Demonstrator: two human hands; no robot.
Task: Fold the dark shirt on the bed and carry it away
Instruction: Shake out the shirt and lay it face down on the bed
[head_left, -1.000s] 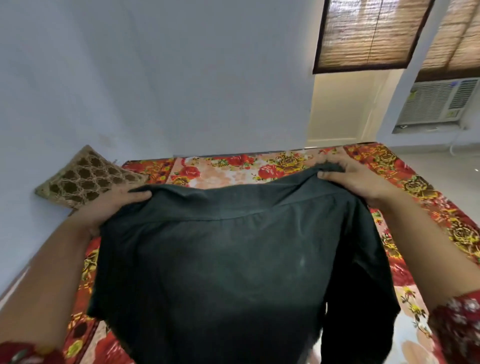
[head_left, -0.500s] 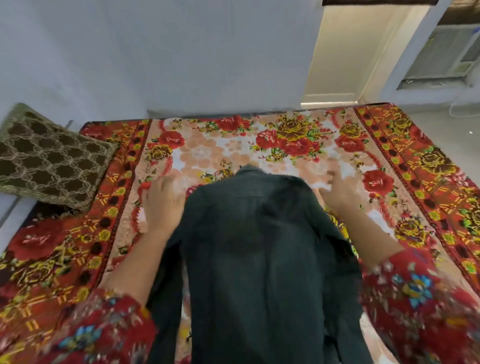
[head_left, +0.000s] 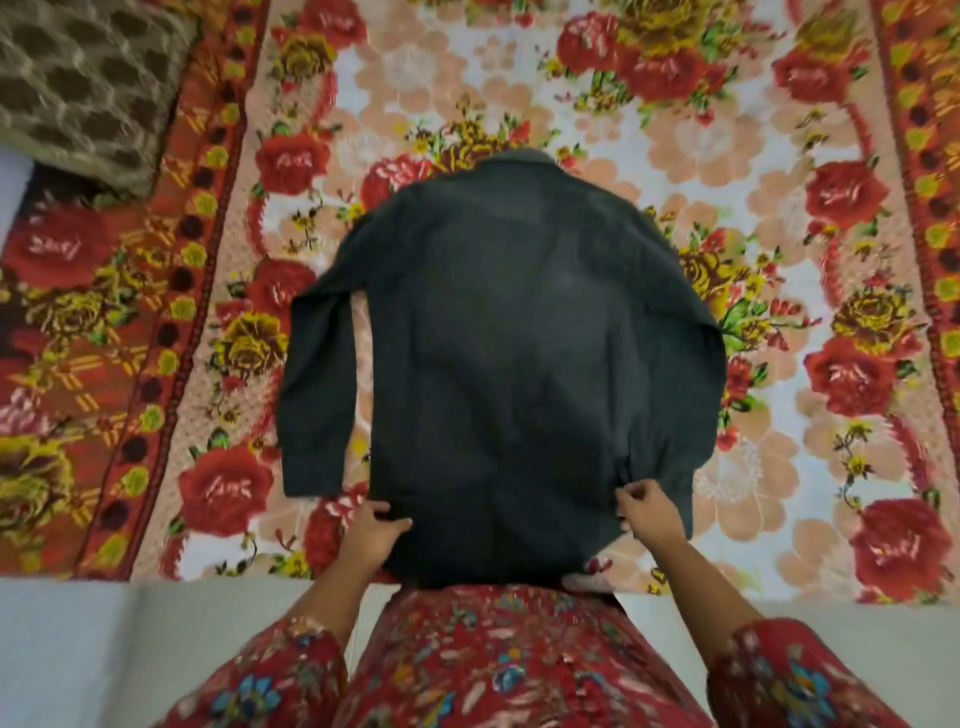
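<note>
The dark shirt (head_left: 498, 338) lies spread flat and back-up on the floral bedspread (head_left: 727, 156), collar at the far end, hem at the near edge of the bed. Its left sleeve lies straight down beside the body; the right sleeve rests along the right side. My left hand (head_left: 371, 527) pinches the hem at the lower left corner. My right hand (head_left: 647, 512) pinches the fabric at the lower right, by the right sleeve's cuff.
A brown patterned cushion (head_left: 88, 78) sits at the bed's far left corner. The bed's near edge (head_left: 156, 579) runs across the lower view, with pale floor below it. My red floral dress fills the bottom centre.
The shirt went from held up in the air to lying flat on the bed. My hands moved from the shoulders down to the hem corners, and my view tipped downward.
</note>
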